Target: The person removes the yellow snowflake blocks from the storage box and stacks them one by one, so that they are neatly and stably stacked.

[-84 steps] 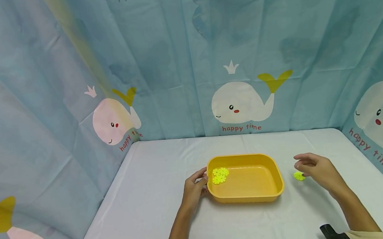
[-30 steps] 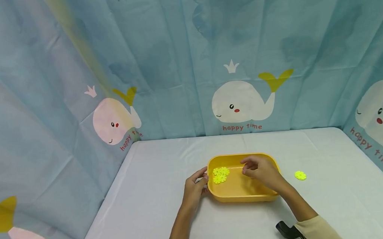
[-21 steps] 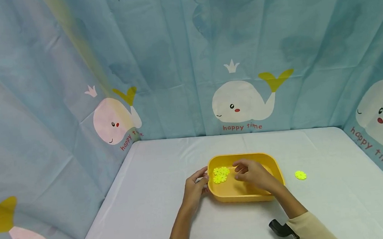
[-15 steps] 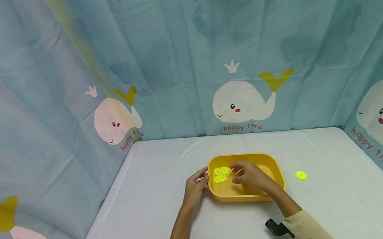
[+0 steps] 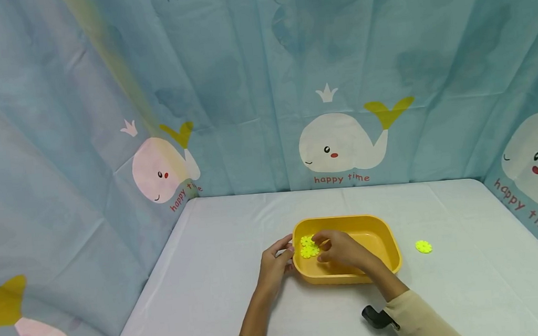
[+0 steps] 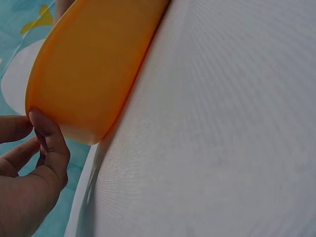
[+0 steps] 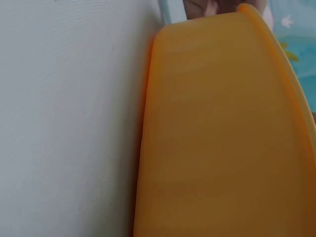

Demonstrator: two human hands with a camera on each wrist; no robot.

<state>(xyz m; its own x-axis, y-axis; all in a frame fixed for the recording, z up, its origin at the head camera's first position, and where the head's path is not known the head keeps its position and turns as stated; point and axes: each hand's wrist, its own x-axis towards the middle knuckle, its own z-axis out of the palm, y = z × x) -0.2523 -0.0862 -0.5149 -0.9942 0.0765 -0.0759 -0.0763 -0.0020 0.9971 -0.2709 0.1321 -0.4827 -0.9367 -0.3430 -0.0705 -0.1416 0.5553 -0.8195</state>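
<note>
A yellow rectangular tray [image 5: 335, 282] sits on the white table. My left hand [image 5: 271, 262] pinches its left rim between thumb and fingers, which shows in the left wrist view too. Several bright yellow flower-shaped pieces [image 5: 307, 250] lie together at the left end inside the tray. Over the tray my right hand [image 5: 341, 247] reaches to their right side, index finger and thumb apart and partly covering them. No held thing shows between its fingers. One more flower-shaped piece [image 5: 424, 247] lies on the table to the right of the tray. In the right wrist view the tray's outer wall [image 7: 217, 128] hides the right hand's fingers.
The table is covered with a white cloth [image 5: 202, 279]. Behind it and along both sides hangs a blue curtain [image 5: 247, 138] with whale prints. Black wrist devices sit at both cuffs.
My right hand has moved left from beside the single flower piece on the table, over the tray, to the pieces inside. My left hand has stayed on the rim.
</note>
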